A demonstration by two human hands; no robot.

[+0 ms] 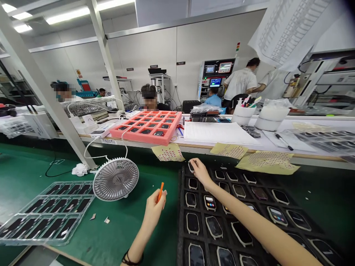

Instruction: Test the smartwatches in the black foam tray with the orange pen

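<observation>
My left hand (155, 204) is closed round a slim orange stick-like tool (161, 191), whose tip points up. At the far left corner of the black foam tray (180, 221), the fingers of my right hand (200, 172) pinch a smartwatch case (190, 167), partly hidden behind them. Whether the case rests in its compartment or is slightly raised, I cannot tell. Below it in the tray lies another strapless watch (193, 183). A watch with a lit, coloured screen (210, 203) sits near my right wrist. My right forearm covers part of the tray.
Left of my left hand stands a round grey fan (116, 179). A clear plastic tray (80, 212) of dark parts lies at far left, with paper scraps (107, 220) nearby. On the shelf ahead are a pink foam tray (169, 138) and white paper (219, 131). Co-workers sit and stand beyond.
</observation>
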